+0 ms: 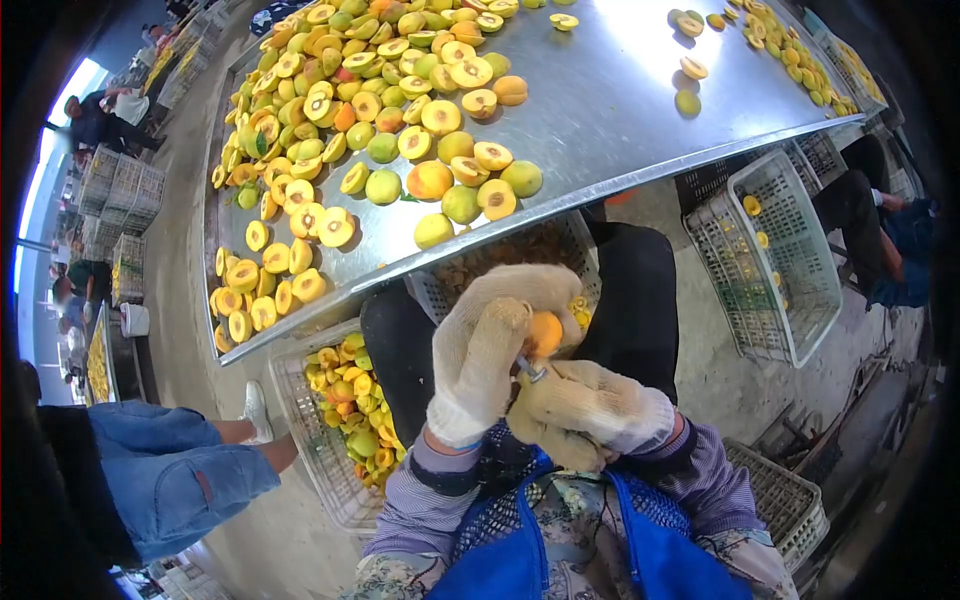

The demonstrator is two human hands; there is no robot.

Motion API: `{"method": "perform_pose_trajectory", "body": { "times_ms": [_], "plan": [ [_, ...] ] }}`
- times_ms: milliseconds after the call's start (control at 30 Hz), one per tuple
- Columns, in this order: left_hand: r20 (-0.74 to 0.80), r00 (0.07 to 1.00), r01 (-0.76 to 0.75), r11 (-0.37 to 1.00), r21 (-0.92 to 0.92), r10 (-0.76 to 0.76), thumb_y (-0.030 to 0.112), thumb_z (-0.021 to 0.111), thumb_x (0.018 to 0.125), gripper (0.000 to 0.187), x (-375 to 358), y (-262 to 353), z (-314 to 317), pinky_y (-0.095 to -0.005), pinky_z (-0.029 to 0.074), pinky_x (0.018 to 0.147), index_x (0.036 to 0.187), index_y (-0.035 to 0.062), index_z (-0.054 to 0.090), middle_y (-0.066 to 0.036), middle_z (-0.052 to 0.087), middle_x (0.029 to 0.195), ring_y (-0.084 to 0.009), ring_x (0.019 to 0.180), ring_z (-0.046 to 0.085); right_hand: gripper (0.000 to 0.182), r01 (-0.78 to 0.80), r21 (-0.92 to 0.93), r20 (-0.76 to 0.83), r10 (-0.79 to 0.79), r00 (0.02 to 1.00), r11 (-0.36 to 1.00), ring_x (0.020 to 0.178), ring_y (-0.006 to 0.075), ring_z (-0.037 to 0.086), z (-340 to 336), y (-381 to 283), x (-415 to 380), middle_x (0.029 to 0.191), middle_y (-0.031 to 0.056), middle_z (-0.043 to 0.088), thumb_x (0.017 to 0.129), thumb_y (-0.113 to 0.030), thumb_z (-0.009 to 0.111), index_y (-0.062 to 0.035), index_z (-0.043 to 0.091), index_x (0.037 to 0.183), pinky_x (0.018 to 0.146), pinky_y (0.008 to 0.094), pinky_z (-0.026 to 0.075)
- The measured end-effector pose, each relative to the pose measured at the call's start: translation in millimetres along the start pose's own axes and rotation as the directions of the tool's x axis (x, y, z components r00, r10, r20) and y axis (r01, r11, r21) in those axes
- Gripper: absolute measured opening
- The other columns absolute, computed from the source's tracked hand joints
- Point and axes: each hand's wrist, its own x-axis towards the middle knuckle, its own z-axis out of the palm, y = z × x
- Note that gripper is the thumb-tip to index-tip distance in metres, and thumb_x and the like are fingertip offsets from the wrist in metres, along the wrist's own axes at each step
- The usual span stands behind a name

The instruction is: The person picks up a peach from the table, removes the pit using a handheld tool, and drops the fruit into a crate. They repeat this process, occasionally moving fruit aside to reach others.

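My left hand, in a cream knit glove, closes its fingers and thumb around an orange peach piece. Just below it, my right hand, gloved the same way, grips a small metal pitting tool. The metal end meets the lower side of the fruit; its handle is hidden in the glove. Both hands are above my lap, close together. Under them, between my knees, a crate holds brownish scraps and some yellow bits.
Ahead stands a metal table with a heap of halved peaches. A crate of peach halves sits at my left, a pale crate at my right. A person in denim shorts stands left; another person sits right.
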Motion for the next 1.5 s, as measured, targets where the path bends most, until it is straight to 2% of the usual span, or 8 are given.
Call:
{"method": "perform_pose_trajectory", "body": {
  "times_ms": [267, 467, 667, 767, 900, 1067, 1333, 1500],
  "plan": [
    [0.210, 0.950, -0.236, 0.972, 0.007, 0.229, 0.029, 0.046, 0.099, 0.037, 9.6, -10.1, -1.1, -0.0293, 0.051, 0.069, 0.107, -0.0041, 0.061, -0.015, 0.065, 0.097, -0.0206, 0.081, 0.064, 0.031, -0.016, 0.407, 0.102, -0.028, 0.994, 0.913, 0.046, 0.0102, 0.046, -1.4, 20.2, 3.7, 0.058, 0.0007, 0.051, 0.093, -0.033, 0.053, -0.0022, 0.056, 0.088, 0.045, 0.0238, 0.037],
    [0.220, 0.875, 0.425, 0.466, -0.776, -0.432, 0.039, 0.047, 0.100, 0.043, 4.0, -19.0, 10.1, -0.0344, 0.055, 0.069, 0.106, -0.0028, 0.057, -0.018, 0.065, 0.095, -0.0281, 0.078, 0.066, 0.031, -0.062, 0.440, 0.035, 0.052, 0.998, 0.896, 0.055, 0.0189, 0.050, -10.5, 34.2, 1.4, 0.070, 0.0060, 0.055, 0.078, -0.031, 0.067, -0.0037, 0.053, 0.082, 0.053, 0.0302, 0.041],
    [-0.250, 0.890, 0.285, 0.894, -0.346, -0.381, 0.039, 0.041, 0.101, 0.041, 0.6, -24.7, -69.1, -0.0215, 0.040, 0.043, 0.110, 0.0016, 0.055, -0.017, 0.066, 0.095, -0.0160, 0.069, 0.064, 0.020, -0.047, 0.936, 0.048, 0.004, 0.999, 0.348, 0.072, 0.0101, 0.058, -18.5, 24.5, 5.3, 0.075, 0.0025, 0.056, 0.092, -0.019, 0.053, -0.0005, 0.060, 0.096, 0.072, 0.0197, 0.046],
    [-0.549, 0.835, 0.222, 0.931, 0.291, -0.028, 0.035, 0.045, 0.099, 0.038, -23.3, -26.3, -127.3, -0.0273, 0.049, 0.058, 0.109, 0.0012, 0.060, -0.013, 0.066, 0.102, -0.0195, 0.080, 0.065, 0.020, 0.062, 0.624, 0.014, -0.090, 0.996, 0.779, 0.052, 0.0148, 0.047, -33.3, 20.0, 11.8, 0.060, 0.0037, 0.050, 0.086, -0.019, 0.049, -0.0052, 0.050, 0.072, 0.054, 0.0247, 0.040],
    [-0.381, 0.923, 0.383, -0.047, 0.923, 0.049, 0.025, 0.058, 0.092, 0.031, -63.8, -32.8, -213.3, -0.0335, 0.050, 0.085, 0.108, -0.0001, 0.065, -0.014, 0.064, 0.110, -0.0260, 0.097, 0.063, 0.036, 0.211, 0.369, -0.038, -0.212, 0.977, 0.905, 0.041, 0.0159, 0.042, -31.5, 9.3, 17.5, 0.050, 0.0044, 0.048, 0.090, -0.026, 0.048, -0.0060, 0.048, 0.060, 0.045, 0.0261, 0.036],
    [-0.322, 0.946, 0.253, 0.524, 0.813, 0.042, 0.019, 0.070, 0.084, 0.031, -1.0, -34.8, -157.7, -0.0362, 0.047, 0.091, 0.107, -0.0006, 0.066, -0.019, 0.062, 0.111, -0.0333, 0.105, 0.060, 0.037, 0.161, 0.053, -0.031, -0.159, 0.987, 0.986, 0.041, 0.0086, 0.040, -30.0, 6.1, 29.4, 0.050, -0.0018, 0.046, 0.098, -0.036, 0.046, -0.0041, 0.056, 0.083, 0.044, 0.0213, 0.033],
    [-0.138, 0.932, 0.184, 0.111, 0.977, -0.336, 0.046, 0.066, 0.071, 0.057, 116.9, -108.9, -153.0, -0.0424, 0.046, 0.093, 0.115, 0.0098, 0.063, -0.019, 0.058, 0.117, -0.0362, 0.108, 0.057, 0.032, -0.028, 0.025, -0.158, 0.032, 0.987, 0.999, 0.041, 0.0090, 0.045, -33.5, -2.7, 26.8, 0.053, 0.0007, 0.051, 0.097, -0.034, 0.050, -0.0045, 0.057, 0.090, 0.038, 0.0227, 0.032],
    [-0.236, 0.845, 0.469, 0.451, 0.760, -0.480, 0.051, 0.071, 0.067, 0.066, 123.7, -119.5, -175.8, -0.0425, 0.045, 0.094, 0.119, 0.0110, 0.060, -0.018, 0.054, 0.122, -0.0361, 0.113, 0.053, 0.028, 0.033, -0.070, -0.233, -0.048, 0.971, 0.997, 0.043, 0.0082, 0.047, -29.2, -2.7, 31.5, 0.057, -0.0013, 0.052, 0.097, -0.032, 0.051, -0.0055, 0.056, 0.091, 0.040, 0.0218, 0.033]
  ]
}}
